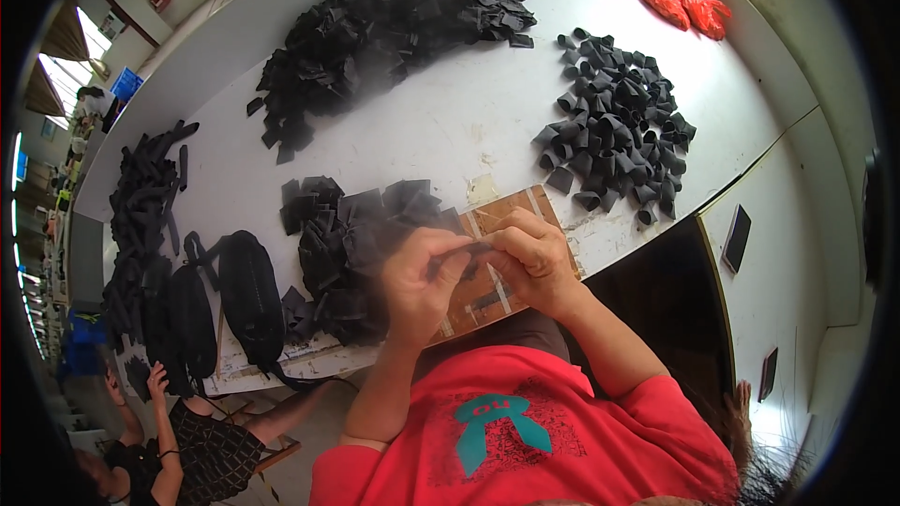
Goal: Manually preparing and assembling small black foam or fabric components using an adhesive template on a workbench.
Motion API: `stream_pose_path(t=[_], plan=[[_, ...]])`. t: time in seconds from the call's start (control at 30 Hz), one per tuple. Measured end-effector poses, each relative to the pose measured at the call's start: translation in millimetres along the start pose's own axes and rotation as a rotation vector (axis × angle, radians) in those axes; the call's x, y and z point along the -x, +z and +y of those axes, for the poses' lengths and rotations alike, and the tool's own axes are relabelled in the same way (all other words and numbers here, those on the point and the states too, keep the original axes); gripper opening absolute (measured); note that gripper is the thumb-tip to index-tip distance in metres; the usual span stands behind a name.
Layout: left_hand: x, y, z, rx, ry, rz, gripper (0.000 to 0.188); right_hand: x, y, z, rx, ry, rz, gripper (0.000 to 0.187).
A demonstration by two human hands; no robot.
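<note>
My left hand and my right hand meet in front of me, thumbs and fingertips pinched together. Between them is a small black fabric piece, mostly covered by the fingers. Under the hands lies a brown wooden board with pale tape strips on it, close to the table's front edge. A heap of flat black fabric pieces spreads beside and behind my left hand. Beyond my right hand sits a pile of black pieces curled into loops.
A large heap of black pieces covers the back of the white table. Black strips and black pouches lie at left, near a co-worker's hands. Red plastic bags rest at the far right. Two phone-like dark slabs lie right.
</note>
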State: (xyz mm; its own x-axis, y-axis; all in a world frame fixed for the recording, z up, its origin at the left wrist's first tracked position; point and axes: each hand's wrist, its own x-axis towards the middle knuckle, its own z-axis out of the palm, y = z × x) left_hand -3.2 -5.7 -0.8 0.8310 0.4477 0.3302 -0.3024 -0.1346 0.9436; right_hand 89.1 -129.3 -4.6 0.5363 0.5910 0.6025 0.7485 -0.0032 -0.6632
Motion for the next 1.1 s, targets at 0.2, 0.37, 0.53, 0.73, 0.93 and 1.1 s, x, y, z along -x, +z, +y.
stream_pose_path(t=[0.2, 0.37, 0.53, 0.73, 0.93, 1.1], plan=[[-6, -6, 3, -0.069, 0.055, -0.027, 0.008, -8, -9, -14, -0.049, 0.154, -0.123, 0.018], [-4, -8, -2, -0.085, 0.047, -0.041, 0.008, -5, -3, -11, -0.005, 0.07, -0.064, 0.018], [5, -3, -5, 0.127, -0.109, 0.062, 0.011, -5, 3, -7, 0.039, 0.024, 0.007, 0.019], [7, 0, 3, -0.003, -0.086, 0.066, 0.011, -11, -10, -25, -0.118, 0.168, -0.022, 0.02], [-14, 2, 21, -0.51, 0.272, -0.066, 0.013, -2, -5, -18, -0.165, 0.221, 0.04, 0.023], [-1, -3, 3, -0.386, 0.105, -0.047, 0.009, 7, 7, -8, -0.084, 0.174, 0.044, 0.019]])
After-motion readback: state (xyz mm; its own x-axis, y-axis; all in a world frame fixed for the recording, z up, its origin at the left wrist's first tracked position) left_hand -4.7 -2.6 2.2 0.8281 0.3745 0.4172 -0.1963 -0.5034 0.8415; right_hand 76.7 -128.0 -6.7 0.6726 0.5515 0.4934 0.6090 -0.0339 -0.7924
